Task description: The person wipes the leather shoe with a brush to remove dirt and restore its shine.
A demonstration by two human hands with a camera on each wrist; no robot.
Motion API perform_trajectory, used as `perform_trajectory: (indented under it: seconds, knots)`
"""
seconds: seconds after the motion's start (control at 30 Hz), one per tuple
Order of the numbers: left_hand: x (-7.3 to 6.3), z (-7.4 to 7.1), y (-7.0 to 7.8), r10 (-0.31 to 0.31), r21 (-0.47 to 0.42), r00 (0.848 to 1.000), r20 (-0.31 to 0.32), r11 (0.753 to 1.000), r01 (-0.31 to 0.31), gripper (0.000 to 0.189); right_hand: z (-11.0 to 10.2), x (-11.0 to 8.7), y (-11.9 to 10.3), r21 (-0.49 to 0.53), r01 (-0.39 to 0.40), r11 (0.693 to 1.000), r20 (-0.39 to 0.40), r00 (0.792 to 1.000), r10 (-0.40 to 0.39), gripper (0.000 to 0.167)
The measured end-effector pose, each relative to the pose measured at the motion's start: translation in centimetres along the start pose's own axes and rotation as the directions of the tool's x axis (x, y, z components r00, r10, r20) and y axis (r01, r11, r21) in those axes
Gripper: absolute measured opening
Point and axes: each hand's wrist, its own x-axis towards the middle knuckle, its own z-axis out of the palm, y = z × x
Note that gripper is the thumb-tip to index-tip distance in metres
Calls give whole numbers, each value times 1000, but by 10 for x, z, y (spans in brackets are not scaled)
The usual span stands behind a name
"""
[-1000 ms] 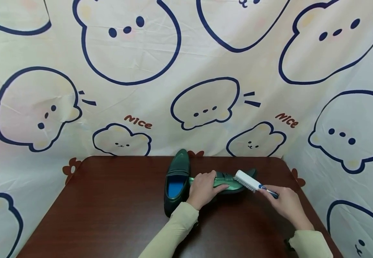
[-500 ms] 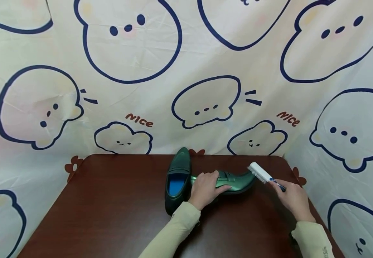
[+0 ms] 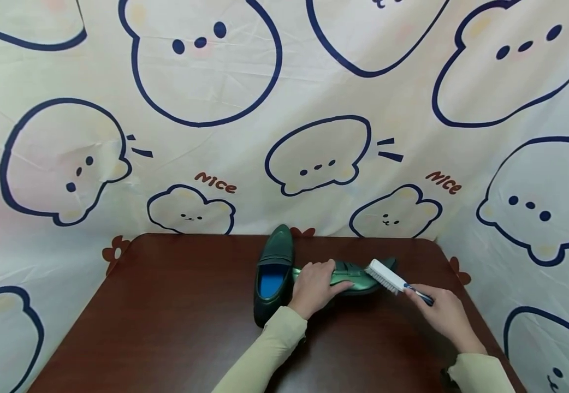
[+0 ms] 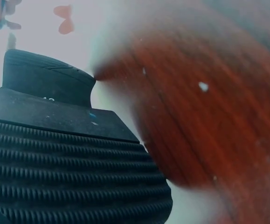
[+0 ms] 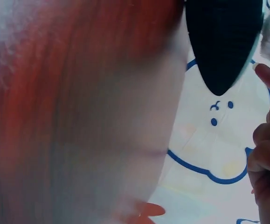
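Note:
My left hand (image 3: 312, 288) grips a shiny green loafer (image 3: 355, 280) by its heel half, the toe pointing right. In the left wrist view the loafer's dark ridged sole (image 4: 74, 172) faces the camera. My right hand (image 3: 444, 314) holds a white scrubbing brush (image 3: 386, 274) by its dark blue handle. The bristles lie against the loafer's front part, and the toe tip shows beyond the brush head. In the right wrist view, curled fingers (image 5: 267, 156) show at the right edge beside the pointed dark sole (image 5: 223, 44).
A second green loafer (image 3: 278, 254), with a blue insole, stands on the brown wooden table (image 3: 191, 311), toe toward the wall, just left of my left hand. A cloth backdrop (image 3: 245, 164) with cartoon outlines hangs behind the table and along its right side.
The brush slid right to the loafer's toe tip, then came back left and slightly down onto the front part. My left hand keeps its grip on the loafer, nearly still.

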Motion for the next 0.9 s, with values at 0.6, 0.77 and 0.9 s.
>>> perform_trajectory:
  seconds: [0.6,0.77,0.9]
  knots:
    - [-1,1,0,59,23,998,-15,998,-58,57,3,21,25,-99,-114,989,-128,987,101,61]
    - [-3,1,0,85,45,996,-27,995,-84,58,-1,19,17,-126,-146,981,-112,985,133,63]
    - [-6,0,1,147,60,987,-71,988,-143,53,-2,16,9,-121,-141,983,-135,983,125,61]
